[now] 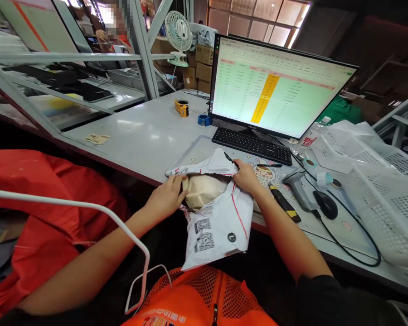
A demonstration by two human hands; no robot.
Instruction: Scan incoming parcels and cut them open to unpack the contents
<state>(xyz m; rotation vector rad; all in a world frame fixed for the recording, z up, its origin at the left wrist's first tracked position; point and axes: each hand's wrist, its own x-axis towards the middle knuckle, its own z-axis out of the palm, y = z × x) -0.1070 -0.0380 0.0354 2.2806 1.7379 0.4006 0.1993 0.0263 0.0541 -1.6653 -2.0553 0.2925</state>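
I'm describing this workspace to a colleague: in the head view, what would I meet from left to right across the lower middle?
Red fabric → left hand → cream-coloured item in the opened white bag → right hand → yellow-black cutter → black mouse → nearest white basket.

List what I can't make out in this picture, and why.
- Head view: the cream item's lower part, hidden by the white bag.
- Head view: the screen's entries, too small to read.
- Head view: the red cloth's far left, cut off by the left edge.
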